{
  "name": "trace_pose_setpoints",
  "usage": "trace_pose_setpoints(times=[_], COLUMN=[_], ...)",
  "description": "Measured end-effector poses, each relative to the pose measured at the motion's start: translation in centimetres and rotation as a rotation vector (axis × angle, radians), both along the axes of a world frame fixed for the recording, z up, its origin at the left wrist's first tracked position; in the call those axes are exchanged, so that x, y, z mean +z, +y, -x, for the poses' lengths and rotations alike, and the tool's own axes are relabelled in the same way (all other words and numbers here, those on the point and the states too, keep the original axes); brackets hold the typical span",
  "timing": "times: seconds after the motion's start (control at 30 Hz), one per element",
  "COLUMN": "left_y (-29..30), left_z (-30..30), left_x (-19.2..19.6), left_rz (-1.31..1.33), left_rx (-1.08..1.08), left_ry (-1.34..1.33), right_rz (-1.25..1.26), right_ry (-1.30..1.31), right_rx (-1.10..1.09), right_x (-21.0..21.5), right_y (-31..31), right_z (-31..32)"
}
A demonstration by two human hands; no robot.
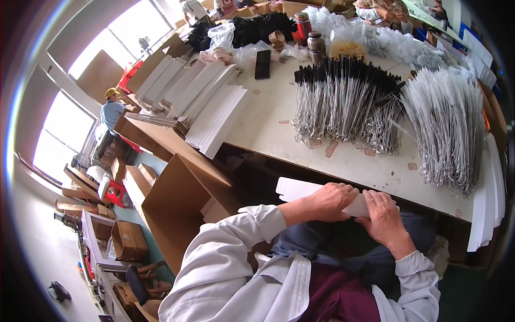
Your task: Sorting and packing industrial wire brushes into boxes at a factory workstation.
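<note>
White card sleeve [300, 190] sits flat between your closed left hand [330, 201] and right hand [382, 214], just below the worktop [279, 123] edge (wire brushes [343, 102] lie beyond), so you seem mid-fold, and pressing the crease needs even thumbs.

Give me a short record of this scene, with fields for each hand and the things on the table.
left hand: grips a white card sleeve, over the lap
right hand: holds the same sleeve at its other end
table: holds the things below
wire brushes: two heaps, black-tipped and white
flat sleeves: stacked at the table's left
carton: open, left of the lap
</note>
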State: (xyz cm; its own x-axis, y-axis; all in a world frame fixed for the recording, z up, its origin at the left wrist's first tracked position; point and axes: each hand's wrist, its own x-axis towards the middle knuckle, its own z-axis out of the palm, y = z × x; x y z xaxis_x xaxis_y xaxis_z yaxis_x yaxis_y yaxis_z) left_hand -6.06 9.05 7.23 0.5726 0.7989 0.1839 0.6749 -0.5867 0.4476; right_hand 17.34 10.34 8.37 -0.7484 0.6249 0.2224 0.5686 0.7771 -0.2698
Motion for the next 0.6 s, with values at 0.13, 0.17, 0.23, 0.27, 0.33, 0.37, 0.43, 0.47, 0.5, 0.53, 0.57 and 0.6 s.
trace_pose_setpoints(times=[0.13, 0.17, 0.23, 0.27, 0.33, 0.37, 0.43, 0.47, 0.5, 0.53, 0.57, 0.6], left_y=[-0.1, -0.3, -1.0, -1.1, -0.8, -0.7, -0.1, 0.3, 0.3, 0.4, 0.9, 1.2], left_z=[-0.4, -0.3, 0.3, 0.7, 1.4, 1.4, 1.2, 1.2, 1.4, 1.8, 2.0, 2.3], left_x=[0.0, 0.0, 0.1, 0.2, 0.0, 0.0, -0.6, -0.4, 0.5, 0.9, 1.5, 2.0], left_rz=[0.031, 0.033, -0.14, -0.14, -0.022, -0.013, -0.03, -0.068, -0.085, -0.145, -0.179, -0.18], left_rx=[-0.004, -0.004, 0.023, 0.021, 0.061, 0.052, 0.089, 0.104, 0.142, 0.139, 0.125, 0.123], left_ry=[-0.021, -0.021, -0.033, -0.034, 0.05, 0.042, 0.081, 0.063, 0.09, 0.083, 0.071, 0.064], right_rz=[-0.003, -0.019, -0.031, -0.027, -0.017, -0.037, -0.071, -0.075, -0.087, -0.109, -0.108, -0.096], right_ry=[-0.016, -0.004, 0.007, -0.003, -0.019, -0.011, 0.027, 0.045, 0.07, 0.094, 0.114, 0.121], right_rx=[0.002, 0.005, 0.007, -0.007, -0.029, -0.027, -0.02, -0.034, -0.034, -0.009, -0.019, -0.023], right_x=[-0.6, -0.3, -0.1, -0.1, -0.1, 0.0, 0.0, 0.1, 0.4, 0.3, 0.6, 0.8], right_y=[0.4, 0.2, 0.0, 0.2, 0.4, 0.4, 1.1, 1.7, 2.1, 2.7, 3.1, 3.4], right_z=[0.0, -0.2, -0.6, -0.9, -1.1, -1.4, -1.2, -1.2, -0.8, -0.7, -0.7, -0.7])
